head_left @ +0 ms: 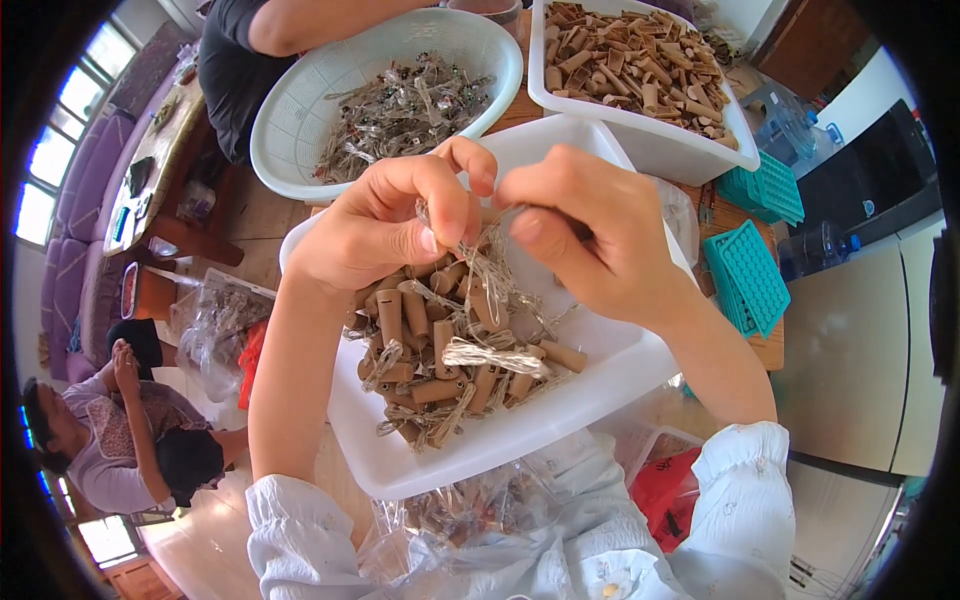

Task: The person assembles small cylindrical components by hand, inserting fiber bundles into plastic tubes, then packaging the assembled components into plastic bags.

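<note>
Both my hands are raised over a white plastic tray (400, 487) on my lap side. My left hand (395, 220) pinches a bundle of thin silvery wire (490, 280) between thumb and fingers. My right hand (605, 235), thumb against its curled fingers, grips a strand running from that bundle. Whether the strand's end shows is hidden by the fingers. Beneath them in the tray lies a heap of brown cork-like stoppers (445, 345) with coiled wires attached. One tied wire coil (495, 357) rests on top of the heap.
Beyond the tray stand a pale green basin (265, 135) of tangled wires and a white bin (640, 125) of brown stoppers. Teal perforated trays (745, 275) are stacked at the right. Another person's arm (320, 25) reaches in behind the basin; a seated person (125, 430) is at far left.
</note>
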`<state>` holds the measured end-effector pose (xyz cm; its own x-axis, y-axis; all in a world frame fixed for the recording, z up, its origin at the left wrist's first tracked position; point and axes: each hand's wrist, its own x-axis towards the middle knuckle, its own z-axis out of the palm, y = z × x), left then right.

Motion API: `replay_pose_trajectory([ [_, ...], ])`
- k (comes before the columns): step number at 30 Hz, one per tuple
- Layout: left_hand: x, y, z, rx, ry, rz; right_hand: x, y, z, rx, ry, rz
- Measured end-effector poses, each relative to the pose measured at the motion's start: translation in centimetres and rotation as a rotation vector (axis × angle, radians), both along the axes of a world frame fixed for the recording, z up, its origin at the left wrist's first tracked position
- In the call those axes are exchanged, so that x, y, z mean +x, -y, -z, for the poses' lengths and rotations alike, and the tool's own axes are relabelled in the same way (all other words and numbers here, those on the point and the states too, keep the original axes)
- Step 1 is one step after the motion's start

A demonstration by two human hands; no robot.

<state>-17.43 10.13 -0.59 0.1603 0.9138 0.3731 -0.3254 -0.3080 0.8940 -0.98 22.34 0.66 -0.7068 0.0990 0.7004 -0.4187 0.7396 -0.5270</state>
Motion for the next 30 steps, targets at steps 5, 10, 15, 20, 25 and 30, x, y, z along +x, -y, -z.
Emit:
replay_pose_trajectory([
  [5, 0.3, -0.1, -0.2, -0.009, 0.012, -0.017, -0.6, 0.0, 0.7, 0.082, -0.119, -0.062],
  [10, 0.4, 0.0, -0.4, -0.007, 0.003, -0.027, -0.4, 0.1, 0.5, 0.086, -0.108, -0.068],
  [15, 0.3, -0.1, -0.1, 0.039, -0.028, -0.042, 0.0, 0.3, 0.2, 0.085, 0.009, -0.088],
  [20, 0.6, -0.1, -0.8, -0.096, 0.035, -0.034, 0.1, 0.4, 0.1, -0.017, 0.112, -0.085],
  [25, 0.3, -0.1, -0.3, -0.141, -0.023, -0.104, 0.1, 1.0, -0.2, -0.259, 0.325, -0.002],
  [30, 1.8, -0.6, -0.7, -0.217, 0.018, -0.309, 0.3, 0.4, -0.7, -0.230, 0.299, 0.146],
])
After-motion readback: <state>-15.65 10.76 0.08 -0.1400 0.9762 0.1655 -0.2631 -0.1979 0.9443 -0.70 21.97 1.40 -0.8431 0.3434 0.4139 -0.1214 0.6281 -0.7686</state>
